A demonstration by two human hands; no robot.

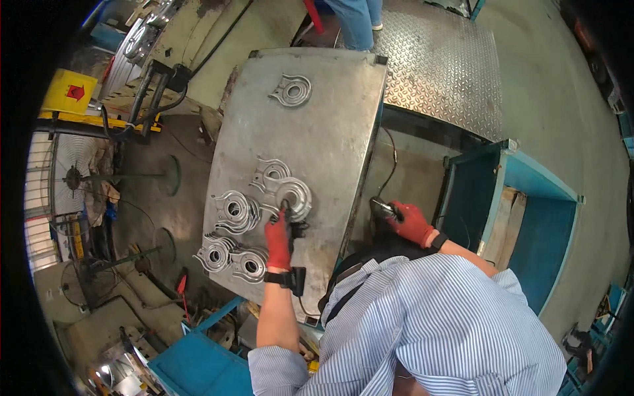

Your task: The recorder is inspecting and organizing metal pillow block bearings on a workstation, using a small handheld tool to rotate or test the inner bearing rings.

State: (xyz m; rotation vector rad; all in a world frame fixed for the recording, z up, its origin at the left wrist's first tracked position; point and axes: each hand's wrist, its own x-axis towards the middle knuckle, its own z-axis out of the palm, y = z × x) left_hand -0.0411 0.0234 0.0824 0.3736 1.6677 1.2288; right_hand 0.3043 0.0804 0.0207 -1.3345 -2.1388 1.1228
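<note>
My left hand (279, 241), in a red glove with dark fingertips, reaches over the metal table. Its fingers grip a grey metal ring part (303, 199), with the fingertips at the ring's opening. To the right, beyond the table edge, my right hand (411, 224), gloved the same way, is closed around a small silver hand tool (383, 207) joined to a hose (395, 155). Another ring part (272, 173) lies just past my left hand. Nearer to me on the left are stacked ring parts (234, 209) and two more piles (216, 253), (251, 265).
One ring part (292, 90) sits at the far end of the metal table (323, 132). A blue open cabinet (538, 175) stands to the right, near a treadplate platform (442, 63) where another person's legs (353, 23) show. Standing fans (74, 177) are at the left.
</note>
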